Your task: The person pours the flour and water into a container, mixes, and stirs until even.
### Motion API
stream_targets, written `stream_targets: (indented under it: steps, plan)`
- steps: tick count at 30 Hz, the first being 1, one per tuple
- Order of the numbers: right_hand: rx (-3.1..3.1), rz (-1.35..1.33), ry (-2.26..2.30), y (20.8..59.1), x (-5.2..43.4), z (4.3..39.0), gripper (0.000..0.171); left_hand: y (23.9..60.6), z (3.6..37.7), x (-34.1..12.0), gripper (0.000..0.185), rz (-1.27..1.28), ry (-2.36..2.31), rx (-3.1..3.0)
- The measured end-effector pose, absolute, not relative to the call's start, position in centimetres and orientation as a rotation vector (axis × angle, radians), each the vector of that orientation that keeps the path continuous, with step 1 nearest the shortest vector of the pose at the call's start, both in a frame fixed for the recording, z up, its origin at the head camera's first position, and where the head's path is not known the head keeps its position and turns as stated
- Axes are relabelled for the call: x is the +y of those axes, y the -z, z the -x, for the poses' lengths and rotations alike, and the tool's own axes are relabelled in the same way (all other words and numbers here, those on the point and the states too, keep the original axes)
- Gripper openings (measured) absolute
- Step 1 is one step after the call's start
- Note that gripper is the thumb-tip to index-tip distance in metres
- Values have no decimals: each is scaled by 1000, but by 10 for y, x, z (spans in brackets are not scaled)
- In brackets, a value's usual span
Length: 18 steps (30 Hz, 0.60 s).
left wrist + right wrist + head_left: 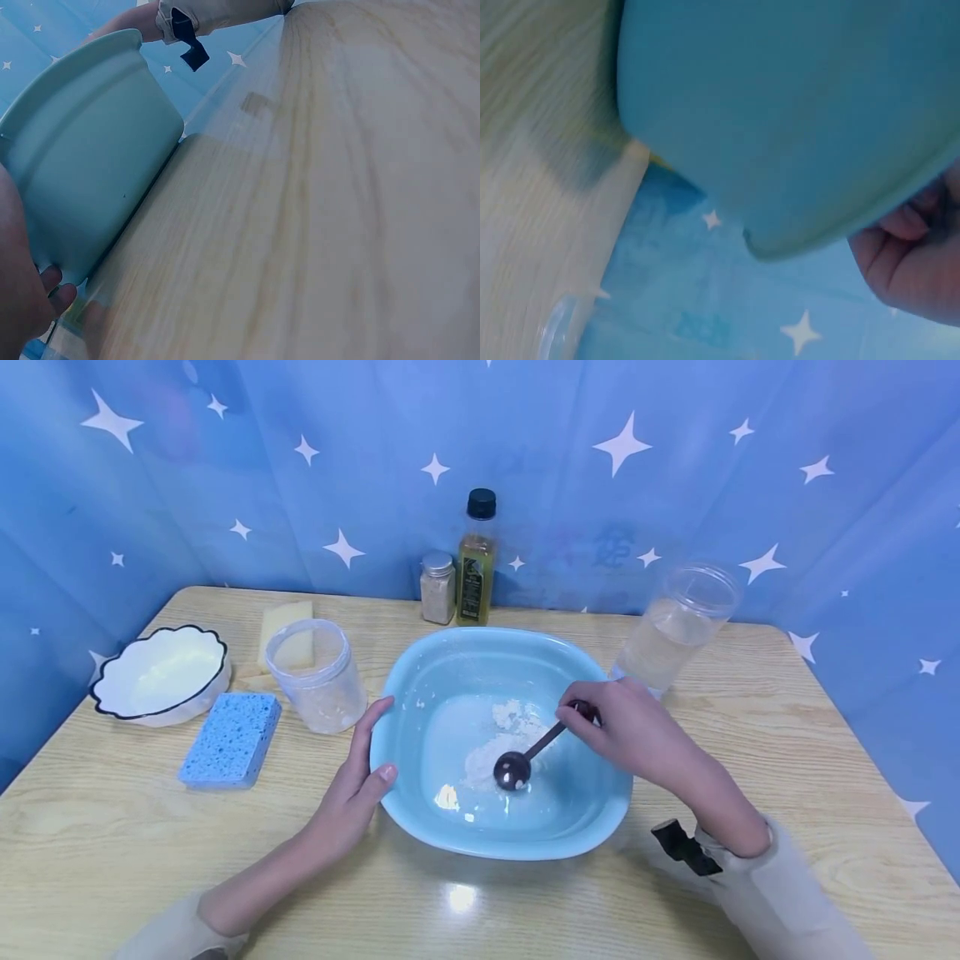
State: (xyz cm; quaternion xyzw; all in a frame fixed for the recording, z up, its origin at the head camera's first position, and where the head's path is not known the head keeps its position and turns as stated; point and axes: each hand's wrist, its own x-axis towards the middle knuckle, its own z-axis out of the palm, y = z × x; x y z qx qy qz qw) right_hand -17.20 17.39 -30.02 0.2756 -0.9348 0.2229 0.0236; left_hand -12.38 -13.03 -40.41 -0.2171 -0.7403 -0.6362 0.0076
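A light blue plastic basin (495,847) stands on the table, with white powder (517,717) lying on its bottom. My left hand (358,789) grips the basin's left side, thumb at the rim; in the left wrist view its fingers (60,289) lie against the outer wall. Over the right side, my right hand (626,727) holds a dark brown round-bowled spoon (513,770) by its handle. The spoon's bowl points down at the powder. In the right wrist view the basin's outer wall (780,112) hides most of the spoon, and curled fingers (904,225) show beyond the rim.
Left of the basin are a clear plastic jar (322,693), a blue sponge (231,739), a white scalloped bowl (165,672) and a pale yellow sponge-like piece (273,618). Behind stand an oil bottle (476,568) and a small shaker jar (437,589). A water container (667,639) stands at right.
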Motion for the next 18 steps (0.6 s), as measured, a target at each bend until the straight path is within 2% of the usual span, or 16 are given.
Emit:
stream_targets:
  steps: [5, 10, 18]
  plan:
    - [-2852, -727, -608, 297, 182, 177, 15, 404, 124, -130, 61, 683, 1984, -2311]
    - [-2772, -727, -642, 293, 187, 176, 15, 404, 124, -130, 62, 696, 1989, -2305]
    - [-2730, -1041, -950, 295, 174, 165, 9, 404, 125, -130, 61, 685, 1988, -2308]
